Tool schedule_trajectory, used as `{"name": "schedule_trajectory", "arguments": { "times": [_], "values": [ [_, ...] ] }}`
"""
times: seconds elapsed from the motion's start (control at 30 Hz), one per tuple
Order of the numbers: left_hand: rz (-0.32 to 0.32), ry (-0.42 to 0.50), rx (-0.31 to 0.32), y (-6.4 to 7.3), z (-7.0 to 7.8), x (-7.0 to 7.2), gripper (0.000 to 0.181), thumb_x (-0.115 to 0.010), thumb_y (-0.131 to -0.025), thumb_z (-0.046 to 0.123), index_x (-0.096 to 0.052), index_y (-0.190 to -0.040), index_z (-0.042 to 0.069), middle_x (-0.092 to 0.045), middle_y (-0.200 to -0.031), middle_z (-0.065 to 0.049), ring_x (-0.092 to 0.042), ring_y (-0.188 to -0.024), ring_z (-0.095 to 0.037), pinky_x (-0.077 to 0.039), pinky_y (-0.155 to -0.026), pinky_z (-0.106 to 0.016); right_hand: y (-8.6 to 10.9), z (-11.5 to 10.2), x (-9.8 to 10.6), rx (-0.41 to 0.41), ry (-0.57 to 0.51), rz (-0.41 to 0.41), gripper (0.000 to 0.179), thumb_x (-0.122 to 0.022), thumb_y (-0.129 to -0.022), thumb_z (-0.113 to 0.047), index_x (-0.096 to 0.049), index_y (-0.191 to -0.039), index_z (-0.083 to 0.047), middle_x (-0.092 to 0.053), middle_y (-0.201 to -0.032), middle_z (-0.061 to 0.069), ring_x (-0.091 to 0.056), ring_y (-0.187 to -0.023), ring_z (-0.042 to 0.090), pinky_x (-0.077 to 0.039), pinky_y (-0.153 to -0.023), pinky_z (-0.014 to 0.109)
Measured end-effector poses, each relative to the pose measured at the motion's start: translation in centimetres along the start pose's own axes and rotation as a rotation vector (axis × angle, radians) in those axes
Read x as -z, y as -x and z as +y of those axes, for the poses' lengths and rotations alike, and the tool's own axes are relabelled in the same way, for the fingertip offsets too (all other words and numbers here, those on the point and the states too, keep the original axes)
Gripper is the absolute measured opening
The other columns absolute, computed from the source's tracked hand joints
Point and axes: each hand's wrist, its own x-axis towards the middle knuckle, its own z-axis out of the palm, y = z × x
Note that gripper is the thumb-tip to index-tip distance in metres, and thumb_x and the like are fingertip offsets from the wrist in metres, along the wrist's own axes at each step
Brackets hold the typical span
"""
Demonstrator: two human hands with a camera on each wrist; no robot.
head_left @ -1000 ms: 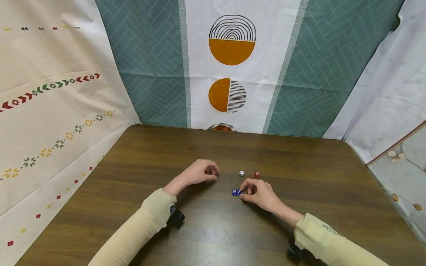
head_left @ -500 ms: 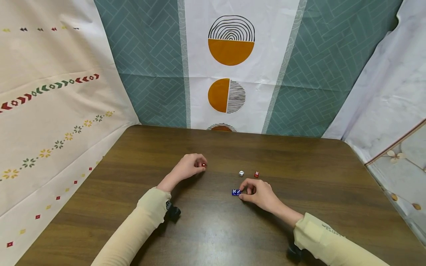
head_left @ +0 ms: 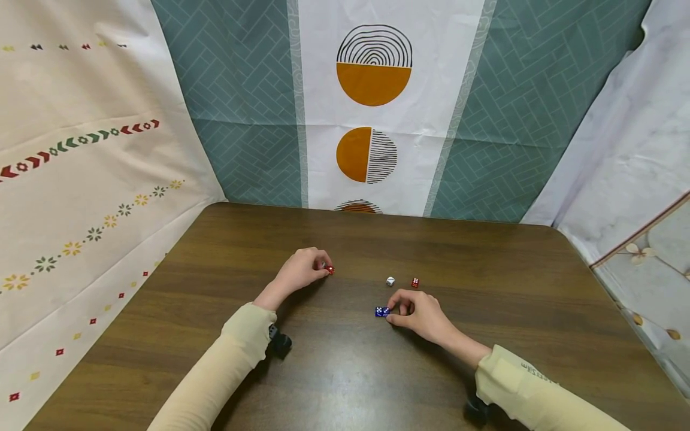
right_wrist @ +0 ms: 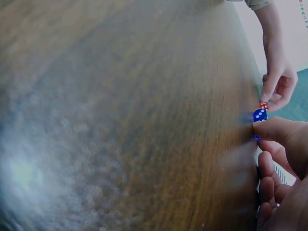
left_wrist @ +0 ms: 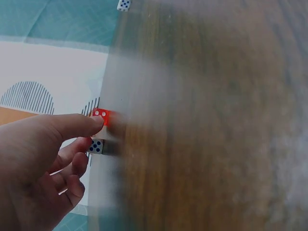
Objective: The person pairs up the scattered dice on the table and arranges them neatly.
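My left hand [head_left: 302, 269] pinches a red die [head_left: 330, 270] between thumb and a finger, low over the table. Just to the left of that die, partly hidden by the fingers, is a white die [left_wrist: 96, 146]; whether the two touch I cannot tell. Nearer the front, two blue dice [head_left: 382, 312] lie side by side. My right hand [head_left: 426, 314] pinches the right-hand one, with the thumb in front and the index finger behind. In the right wrist view the blue die [right_wrist: 260, 115] shows white pips above my thumb.
Behind the blue dice, another white die [head_left: 390, 281] and another red die [head_left: 415, 282] lie apart on the brown wooden table [head_left: 334, 383]. Patterned cloths hang along the back [head_left: 242, 120] and both sides. Each wrist carries a small black camera.
My left hand has moved left and slightly away from me, and the red die at its fingertips has come into sight. My right hand has stayed at the blue dice.
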Motion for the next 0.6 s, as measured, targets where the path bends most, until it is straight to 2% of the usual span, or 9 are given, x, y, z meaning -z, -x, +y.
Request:
{"name": "schedule_trajectory", "arguments": {
  "times": [0.4,0.6],
  "values": [
    [0.020,-0.084,-0.046,0.1,0.8,-0.7,0.009,-0.076,-0.086,0.018,-0.073,-0.093,0.022,-0.061,-0.079,0.005,-0.052,-0.067,-0.009,-0.041,-0.058,-0.026,0.0,-0.1,0.0,-0.005,0.016,0.002,0.014,-0.079,-0.082,-0.021,-0.068,-0.091,-0.021,-0.055,-0.068,-0.005,-0.046,-0.058,0.004,-0.036,-0.056,0.021],
    [0.003,-0.067,-0.081,0.1,1.8,-1.4,0.008,-0.077,-0.086,0.019,-0.073,-0.092,0.022,-0.062,-0.077,0.006,-0.053,-0.067,-0.007,-0.041,-0.058,-0.025,0.0,-0.1,0.0,0.003,0.021,0.003,0.013,-0.079,-0.083,-0.021,-0.068,-0.091,-0.021,-0.055,-0.068,-0.005,-0.045,-0.057,0.004,-0.036,-0.056,0.021]
  ]
}}
